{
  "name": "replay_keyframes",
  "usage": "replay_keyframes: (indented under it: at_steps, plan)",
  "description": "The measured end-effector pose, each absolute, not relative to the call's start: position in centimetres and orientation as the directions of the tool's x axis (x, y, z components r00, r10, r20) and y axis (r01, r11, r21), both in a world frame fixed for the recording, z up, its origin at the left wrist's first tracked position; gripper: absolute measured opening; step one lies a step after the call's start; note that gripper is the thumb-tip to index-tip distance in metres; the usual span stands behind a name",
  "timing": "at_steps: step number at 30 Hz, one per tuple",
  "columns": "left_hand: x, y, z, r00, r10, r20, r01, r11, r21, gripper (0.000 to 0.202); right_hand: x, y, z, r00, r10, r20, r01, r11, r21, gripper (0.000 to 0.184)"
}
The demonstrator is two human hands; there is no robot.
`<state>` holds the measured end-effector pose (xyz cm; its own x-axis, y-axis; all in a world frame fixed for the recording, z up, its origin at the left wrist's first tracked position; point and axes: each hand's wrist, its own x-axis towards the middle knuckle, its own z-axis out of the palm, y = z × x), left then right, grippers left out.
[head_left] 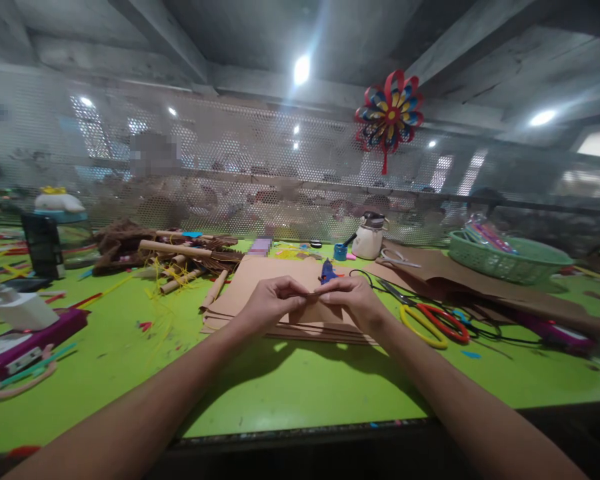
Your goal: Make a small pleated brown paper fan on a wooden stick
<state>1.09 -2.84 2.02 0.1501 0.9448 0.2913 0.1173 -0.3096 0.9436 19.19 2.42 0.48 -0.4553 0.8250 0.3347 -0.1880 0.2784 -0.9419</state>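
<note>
My left hand [270,303] and my right hand [355,300] meet over a stack of brown kraft paper sheets [247,277]. Thumbs and forefingers of both pinch the upper edge of a small piece of brown paper [314,313], which hangs between them above the stack's near edge. The fingertips partly hide that edge. Just behind my right hand lies a blue glue gun [328,270], its lower part covered by the fingers. To the right of the same hand are scissors with yellow and red handles [430,323].
On the green table [300,393], rolled paper tubes [180,253] and yellow strands lie left of the stack. A purple power strip [35,340] sits at far left. A white jug [368,239] stands behind; a green basket [505,260] rests on brown paper at right.
</note>
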Motion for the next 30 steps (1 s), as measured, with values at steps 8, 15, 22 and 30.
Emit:
replay_keyframes:
  at_steps: [8,15,22,30]
  plan:
    - [0.7,-2.8,2.3,0.197,0.946,0.257,0.171,-0.292,0.941,0.018,19.6,2.7,0.4,-0.493,0.749,0.443,-0.059,0.480,-0.875,0.015]
    - [0.4,-2.1,1.2,0.348,0.937,0.031,0.234,-0.119,0.965,0.038,19.3,2.6,0.1,-0.569,0.620,0.541,0.038,0.676,-0.736,0.021]
    - [0.8,-2.7,0.9,0.452,0.892,0.018,0.134,-0.088,0.987,0.035,19.5,2.6,0.1,-0.581,0.615,0.533,0.071,0.691,-0.719,0.021]
    - [1.2,-2.7,1.4,0.397,0.907,0.142,0.214,-0.242,0.946,0.033,19.6,2.9,0.1,-0.613,0.607,0.506,0.096,0.693,-0.715,0.019]
